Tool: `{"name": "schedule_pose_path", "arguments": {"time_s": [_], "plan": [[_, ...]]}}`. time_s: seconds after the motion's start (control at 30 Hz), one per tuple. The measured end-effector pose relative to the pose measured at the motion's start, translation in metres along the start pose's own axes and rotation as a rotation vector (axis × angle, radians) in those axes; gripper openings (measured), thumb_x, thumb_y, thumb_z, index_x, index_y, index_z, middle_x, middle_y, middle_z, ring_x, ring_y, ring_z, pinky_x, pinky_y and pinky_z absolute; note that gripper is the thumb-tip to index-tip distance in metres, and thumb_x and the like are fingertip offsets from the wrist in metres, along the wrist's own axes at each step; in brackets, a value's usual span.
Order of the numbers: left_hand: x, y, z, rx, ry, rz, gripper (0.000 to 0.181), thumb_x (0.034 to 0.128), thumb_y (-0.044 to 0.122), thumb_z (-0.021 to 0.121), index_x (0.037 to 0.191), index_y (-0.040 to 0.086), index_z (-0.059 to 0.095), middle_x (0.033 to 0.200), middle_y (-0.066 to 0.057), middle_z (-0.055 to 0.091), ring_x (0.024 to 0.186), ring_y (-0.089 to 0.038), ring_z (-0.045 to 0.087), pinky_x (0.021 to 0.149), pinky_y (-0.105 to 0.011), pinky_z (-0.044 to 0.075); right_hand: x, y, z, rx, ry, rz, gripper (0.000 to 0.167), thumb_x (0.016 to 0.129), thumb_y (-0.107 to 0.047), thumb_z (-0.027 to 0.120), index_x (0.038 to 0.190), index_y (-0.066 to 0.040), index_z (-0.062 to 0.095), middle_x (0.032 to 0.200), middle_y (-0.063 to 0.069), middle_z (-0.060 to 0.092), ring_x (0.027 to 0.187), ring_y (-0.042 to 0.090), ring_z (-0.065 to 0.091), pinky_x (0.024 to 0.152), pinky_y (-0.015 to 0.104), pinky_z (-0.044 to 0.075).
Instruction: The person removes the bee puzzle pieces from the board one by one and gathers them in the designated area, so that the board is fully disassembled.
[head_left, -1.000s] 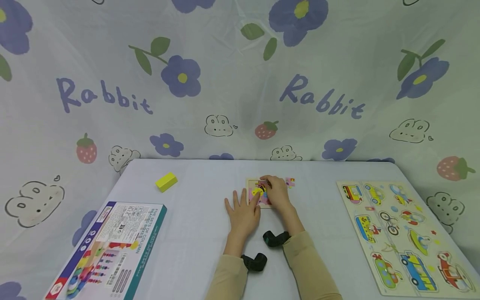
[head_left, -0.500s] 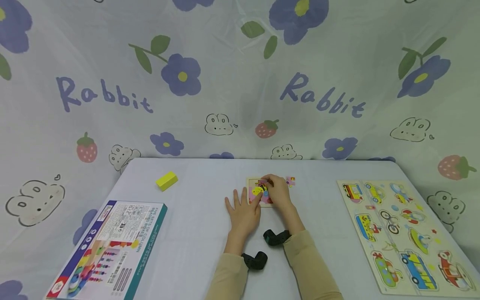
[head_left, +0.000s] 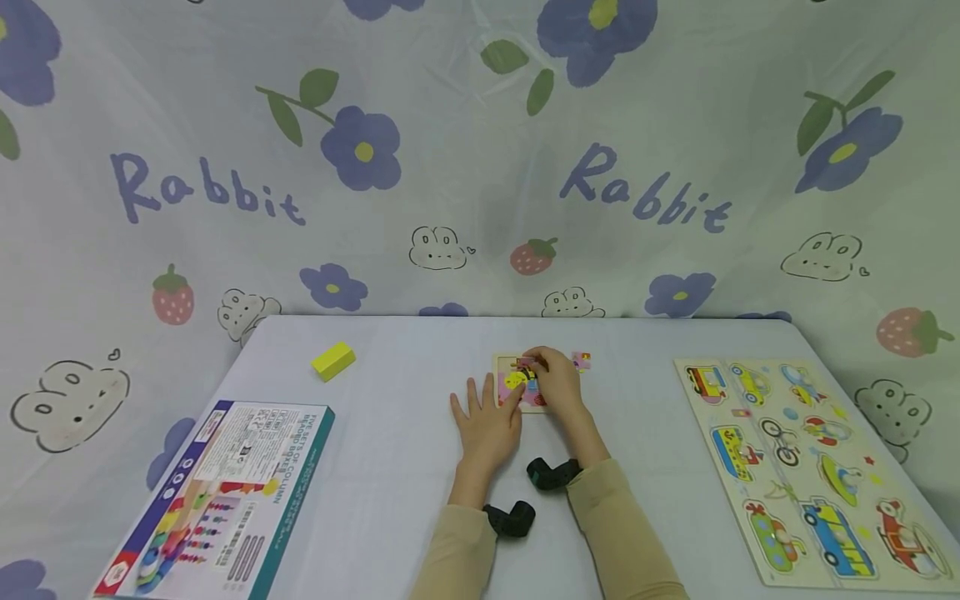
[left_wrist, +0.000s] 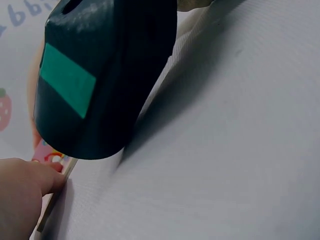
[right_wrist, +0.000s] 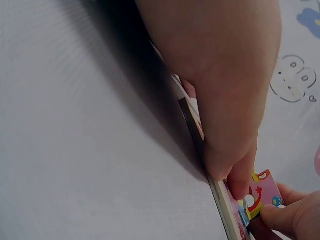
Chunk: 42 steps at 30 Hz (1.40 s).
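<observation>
A small jigsaw board (head_left: 498, 360) with a bee picture on pink lies on the white table. My left hand (head_left: 488, 427) rests at its near left side with fingers spread, the thumb over the picture. At the board's upper right, my right hand (head_left: 558, 382) pinches a pink puzzle piece (right_wrist: 270, 189) between thumb and fingers. The right wrist view shows this piece tilted up over the board, partly covered by fingers. Just beyond the right hand, a loose pink puzzle piece (head_left: 582, 360) lies on the table.
A yellow block (head_left: 333, 362) lies at the back left, behind a boxed toy set (head_left: 225, 492). On the right is a large wooden vehicle puzzle (head_left: 810, 467). Black wrist cameras (head_left: 553, 475) stick out between the forearms. A printed curtain (head_left: 465, 167) hangs behind the table.
The right hand has shifted slightly with the puzzle piece, and more of the bee picture shows. The left hand stays in place on the board.
</observation>
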<state>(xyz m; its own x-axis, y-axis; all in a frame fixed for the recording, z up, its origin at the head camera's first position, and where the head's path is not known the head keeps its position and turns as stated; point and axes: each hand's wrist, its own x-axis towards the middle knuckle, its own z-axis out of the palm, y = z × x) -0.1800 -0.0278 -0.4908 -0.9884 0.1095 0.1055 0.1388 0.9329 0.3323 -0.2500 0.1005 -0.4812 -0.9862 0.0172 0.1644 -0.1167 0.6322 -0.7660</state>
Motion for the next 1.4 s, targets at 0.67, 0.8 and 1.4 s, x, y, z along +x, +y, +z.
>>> {"name": "schedule_pose_path", "arguments": {"time_s": [0.67, 0.8, 1.4], "plan": [[0.000, 0.000, -0.001, -0.001, -0.001, -0.013, 0.039, 0.0959, 0.034, 0.040, 0.134, 0.037, 0.048, 0.148, -0.016, 0.028, 0.137, -0.044, 0.013, 0.103, -0.066, 0.003, -0.001, -0.002, 0.001, -0.054, 0.005, -0.081, 0.013, 0.090, -0.006, 0.057, 0.088, -0.009, 0.069, 0.088, 0.006, 0.065, 0.089, 0.023, 0.060, 0.081, 0.040, 0.047], [0.001, 0.002, 0.002, -0.004, 0.011, -0.018, 0.040, 0.0948, 0.032, 0.041, 0.134, 0.035, 0.048, 0.147, -0.017, 0.029, 0.136, -0.046, 0.014, 0.102, -0.068, 0.002, -0.001, -0.001, 0.000, -0.047, -0.006, -0.051, 0.012, 0.090, -0.007, 0.057, 0.092, -0.008, 0.069, 0.092, 0.008, 0.066, 0.091, 0.024, 0.061, 0.083, 0.041, 0.047], [0.009, 0.011, 0.007, -0.010, 0.020, -0.097, 0.045, 0.0906, 0.029, 0.039, 0.134, 0.038, 0.047, 0.145, -0.019, 0.030, 0.136, -0.047, 0.012, 0.100, -0.070, -0.002, 0.002, 0.001, -0.007, 0.087, 0.044, 0.053, 0.015, 0.090, -0.006, 0.056, 0.102, -0.004, 0.064, 0.098, 0.014, 0.064, 0.090, 0.025, 0.057, 0.079, 0.041, 0.046]]}}
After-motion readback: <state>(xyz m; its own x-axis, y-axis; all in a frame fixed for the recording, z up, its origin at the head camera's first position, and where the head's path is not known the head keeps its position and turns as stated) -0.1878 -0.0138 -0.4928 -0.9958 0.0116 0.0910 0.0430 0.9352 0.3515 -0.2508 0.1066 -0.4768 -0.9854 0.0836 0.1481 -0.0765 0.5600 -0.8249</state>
